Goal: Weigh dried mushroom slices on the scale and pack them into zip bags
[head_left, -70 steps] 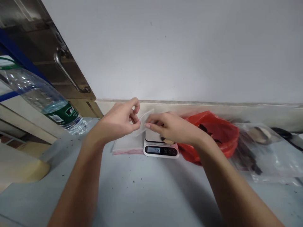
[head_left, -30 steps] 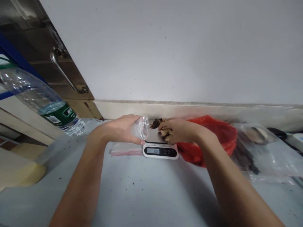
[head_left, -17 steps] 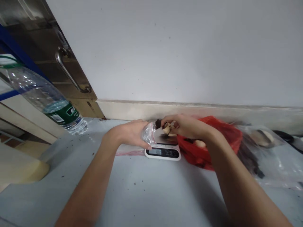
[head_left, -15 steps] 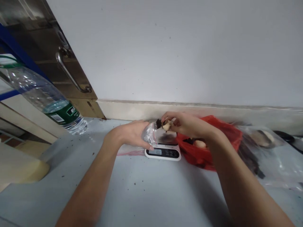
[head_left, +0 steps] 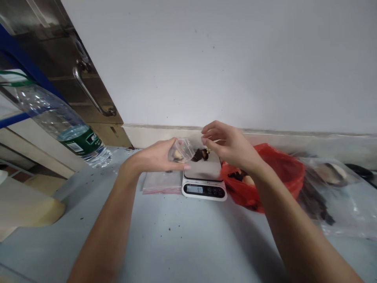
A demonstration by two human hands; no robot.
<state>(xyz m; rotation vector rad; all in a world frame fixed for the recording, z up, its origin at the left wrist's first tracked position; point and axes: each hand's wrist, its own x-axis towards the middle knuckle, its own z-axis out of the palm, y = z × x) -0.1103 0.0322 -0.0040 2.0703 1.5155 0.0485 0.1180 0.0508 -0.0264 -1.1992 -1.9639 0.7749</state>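
Observation:
My left hand (head_left: 154,156) is closed on a small clear zip-lock bag (head_left: 183,149), its mouth tilted to the right. A pale piece shows inside the bag. Dark dried pieces (head_left: 200,155) lie on the plate of a white digital kitchen scale (head_left: 204,194), just right of the bag. The scale's lit display seems to read 9.9. Above the plate, my right hand (head_left: 225,141) hovers with thumb and fingers apart and nothing visible between them. Under the right wrist, a red plastic bag (head_left: 272,169) stands wide, with dark pieces and a pale round piece inside.
Flat clear bags (head_left: 161,184) lie left of the scale. At right is a larger clear bag (head_left: 347,204) with dark and pale pieces. A water bottle (head_left: 78,137) and a whitish container (head_left: 32,208) are at left. The wall (head_left: 235,70) rises behind the table.
The pale piece left my right hand and a pale piece now shows in the small bag. My right hand rose and its fingers parted. The display dropped from 10.8.

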